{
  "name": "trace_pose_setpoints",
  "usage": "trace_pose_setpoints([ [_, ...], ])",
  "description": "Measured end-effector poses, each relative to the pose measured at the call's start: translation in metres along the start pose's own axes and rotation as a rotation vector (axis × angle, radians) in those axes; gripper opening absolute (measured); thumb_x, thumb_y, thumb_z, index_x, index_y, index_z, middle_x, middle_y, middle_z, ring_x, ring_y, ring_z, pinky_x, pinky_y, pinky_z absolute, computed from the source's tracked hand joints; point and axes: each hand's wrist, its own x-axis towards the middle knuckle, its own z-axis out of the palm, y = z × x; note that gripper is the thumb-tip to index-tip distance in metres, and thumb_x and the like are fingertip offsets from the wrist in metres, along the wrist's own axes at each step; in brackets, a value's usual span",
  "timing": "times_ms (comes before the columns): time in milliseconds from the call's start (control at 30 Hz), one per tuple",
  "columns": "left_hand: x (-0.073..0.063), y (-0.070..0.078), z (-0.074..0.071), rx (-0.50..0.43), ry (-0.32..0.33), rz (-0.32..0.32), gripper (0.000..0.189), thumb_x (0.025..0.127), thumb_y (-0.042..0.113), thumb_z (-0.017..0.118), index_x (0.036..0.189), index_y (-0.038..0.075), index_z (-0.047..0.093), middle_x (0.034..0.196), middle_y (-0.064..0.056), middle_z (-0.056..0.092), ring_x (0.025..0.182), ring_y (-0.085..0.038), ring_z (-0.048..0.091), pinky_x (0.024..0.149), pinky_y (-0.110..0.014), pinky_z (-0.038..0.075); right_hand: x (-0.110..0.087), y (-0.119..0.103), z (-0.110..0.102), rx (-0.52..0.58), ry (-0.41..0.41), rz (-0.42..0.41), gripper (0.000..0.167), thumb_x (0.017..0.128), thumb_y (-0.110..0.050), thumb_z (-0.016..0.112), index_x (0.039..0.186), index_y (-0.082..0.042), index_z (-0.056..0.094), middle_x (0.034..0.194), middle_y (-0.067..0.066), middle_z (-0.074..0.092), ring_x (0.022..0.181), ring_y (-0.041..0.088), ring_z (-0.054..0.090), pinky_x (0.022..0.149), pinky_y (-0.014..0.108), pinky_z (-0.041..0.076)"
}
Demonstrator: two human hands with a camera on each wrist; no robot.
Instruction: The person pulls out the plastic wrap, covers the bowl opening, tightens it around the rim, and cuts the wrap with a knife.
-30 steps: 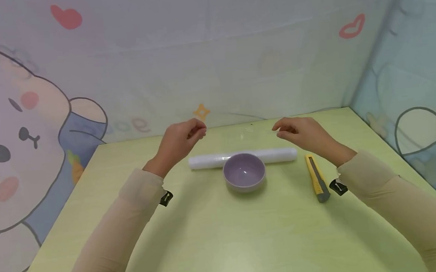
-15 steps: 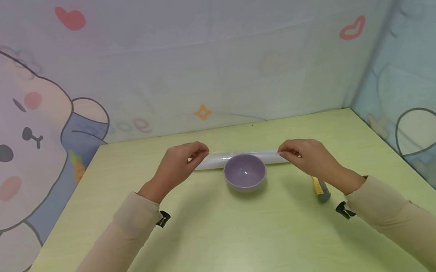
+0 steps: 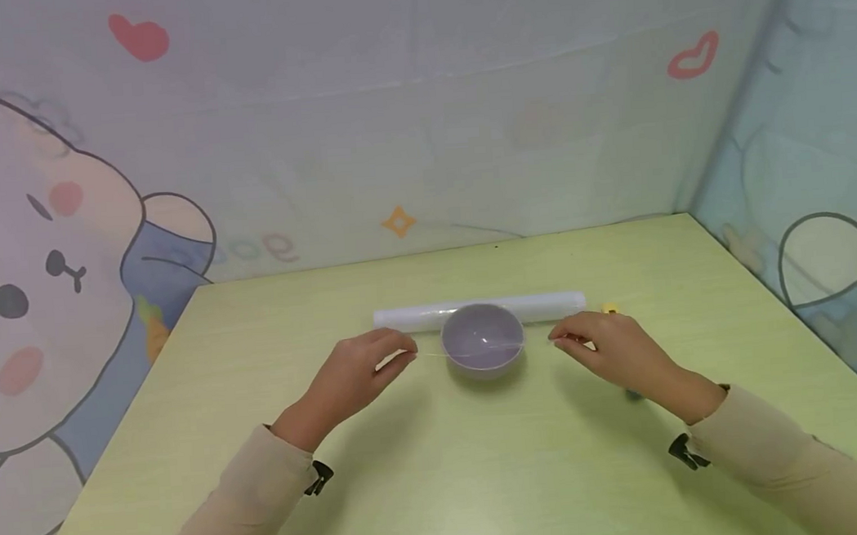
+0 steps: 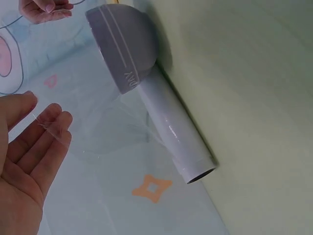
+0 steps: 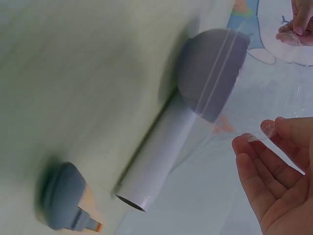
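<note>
Between my two hands stretches a sheet of clear plastic wrap (image 3: 434,355), its near edge a thin line crossing above the purple bowl (image 3: 476,323). My left hand (image 3: 349,380) pinches one corner between thumb and fingers, left of the bowl. The opposite corner is pinched by my right hand (image 3: 621,355), right of the bowl. Behind the bowl lies the plastic wrap roll (image 3: 409,317), and the film runs back toward it. In the left wrist view, white lettering shows on the side of the upright bowl (image 4: 124,46); the film gathers at the left fingertips (image 4: 58,128).
A yellow and grey utility knife (image 3: 609,308) lies on the right, mostly hidden by my right hand; its grey end (image 5: 61,196) shows in the right wrist view. The pale green table (image 3: 441,471) meets a printed fabric backdrop (image 3: 464,134) at the back.
Both hands have come toward me, from behind the roll to beside the bowl, drawing the film's edge over the bowl. The right hand now covers most of the utility knife. Bowl and roll stay put.
</note>
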Motion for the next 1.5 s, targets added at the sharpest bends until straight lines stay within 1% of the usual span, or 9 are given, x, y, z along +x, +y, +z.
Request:
trace_pose_setpoints([
  [333,-0.02,0.003,0.018,0.038,-0.078,0.051,0.009,0.08,0.01,0.07,0.088,0.014,0.065,0.094,0.001,0.066,0.091,-0.013,0.064,0.076,-0.025,0.052,-0.016,0.004,0.025,-0.025,-0.02,0.02,0.015,0.087,-0.022,0.062,0.096,-0.013,0.069,0.094,-0.001,0.07,0.089,0.017,0.065,0.075,0.035,0.052],
  [500,-0.028,0.003,0.027,0.059,-0.146,0.012,0.011,0.079,0.018,0.072,0.087,0.016,0.065,0.105,-0.005,0.064,0.101,-0.02,0.06,0.081,-0.03,0.051,-0.017,0.003,0.035,-0.012,-0.039,0.076,0.018,0.089,-0.027,0.059,0.096,-0.014,0.07,0.096,0.0,0.07,0.088,0.017,0.066,0.074,0.035,0.052],
  [633,-0.031,0.005,0.036,0.044,-0.185,-0.123,0.008,0.084,0.025,0.067,0.085,0.017,0.066,0.111,-0.006,0.061,0.106,-0.023,0.057,0.085,-0.035,0.049,-0.011,0.002,0.042,0.016,-0.039,0.108,0.011,0.086,-0.024,0.063,0.088,-0.016,0.071,0.086,-0.004,0.069,0.075,0.009,0.061,0.066,0.028,0.049],
  [833,-0.027,0.014,0.047,-0.03,-0.156,-0.473,0.017,0.088,0.031,0.06,0.084,0.017,0.067,0.117,-0.009,0.06,0.1,-0.026,0.061,0.08,-0.041,0.05,-0.006,-0.001,0.047,0.077,-0.044,0.197,0.001,0.08,-0.015,0.069,0.08,-0.015,0.068,0.079,-0.004,0.065,0.071,0.009,0.057,0.064,0.027,0.046],
  [967,-0.02,0.017,0.048,-0.111,-0.155,-0.656,0.011,0.086,0.029,0.063,0.081,0.018,0.065,0.105,-0.005,0.066,0.089,-0.021,0.067,0.074,-0.038,0.05,-0.002,-0.002,0.047,0.118,-0.071,0.262,0.004,0.08,-0.011,0.069,0.08,-0.013,0.066,0.079,-0.001,0.064,0.073,0.012,0.057,0.065,0.029,0.046],
  [1067,-0.015,0.016,0.048,-0.185,-0.164,-0.727,0.008,0.085,0.025,0.064,0.081,0.017,0.063,0.091,-0.001,0.069,0.081,-0.016,0.067,0.07,-0.032,0.05,0.003,-0.002,0.045,0.156,-0.096,0.307,0.006,0.082,-0.01,0.067,0.086,-0.009,0.064,0.082,0.003,0.065,0.075,0.015,0.058,0.066,0.029,0.046],
  [1267,-0.009,0.007,0.054,-0.277,-0.185,-0.842,0.012,0.081,0.021,0.068,0.081,0.012,0.06,0.08,0.001,0.066,0.075,-0.013,0.061,0.063,-0.025,0.045,0.011,0.001,0.046,0.396,-0.204,0.467,0.031,0.085,-0.007,0.061,0.112,0.005,0.05,0.092,0.011,0.06,0.084,0.021,0.058,0.069,0.029,0.048],
  [1367,-0.006,0.0,0.06,-0.328,-0.194,-0.915,0.015,0.08,0.02,0.069,0.083,0.009,0.059,0.081,-0.002,0.064,0.069,-0.012,0.057,0.061,-0.023,0.044,0.013,0.003,0.049,0.443,-0.234,0.53,0.032,0.086,-0.009,0.06,0.113,0.005,0.049,0.092,0.011,0.058,0.081,0.019,0.056,0.067,0.027,0.045],
  [1500,-0.003,-0.005,0.07,-0.504,-0.164,-1.049,0.023,0.079,0.013,0.07,0.094,0.003,0.057,0.088,-0.01,0.065,0.072,-0.013,0.061,0.064,-0.023,0.049,0.015,0.004,0.056,0.464,-0.245,0.585,0.03,0.084,-0.01,0.06,0.109,0.004,0.051,0.091,0.012,0.058,0.079,0.018,0.055,0.066,0.026,0.045],
])
